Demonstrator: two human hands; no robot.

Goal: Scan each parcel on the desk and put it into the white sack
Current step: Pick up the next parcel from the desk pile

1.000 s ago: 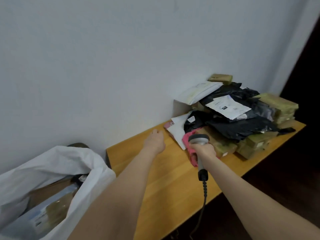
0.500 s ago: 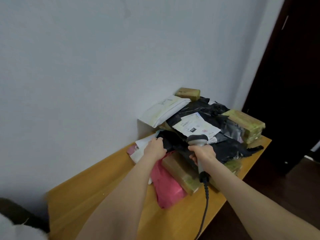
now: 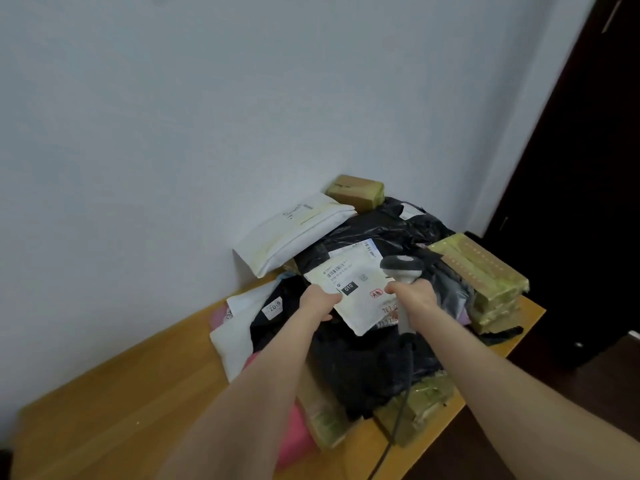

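The left hand (image 3: 318, 304) pinched the near-left edge of a flat white paper mailer with a printed barcode label (image 3: 360, 296), fingers curled under it and thumb on top, holding it tilted just above the heap. Just beside it, the right hand (image 3: 414, 296) was clamped round the handle of a grey plastic handheld barcode scanner (image 3: 401, 268), whose rounded head rose at the mailer's far-right corner; its dark cable (image 3: 398, 414) trailed down over the desk's front edge. Under both hands lay crinkled, glossy black plastic bags (image 3: 363, 368), heaped over flat cardboard boxes wrapped in yellowish tape (image 3: 325, 420) that reached close to the front rim. A smooth pink poly mailer (image 3: 294, 434) and a soft white poly bag (image 3: 235, 337) stuck out on the heap's left. A padded white envelope (image 3: 294, 233) leaned on the pale wall (image 3: 207, 116), with a small taped brown carton (image 3: 355, 190) behind it. A stack of taped boxes (image 3: 485, 271) filled the right end up to the corner. The light wooden desk (image 3: 121, 410) lay bare to the left, and a dark door (image 3: 571, 202) stood beyond the right edge.
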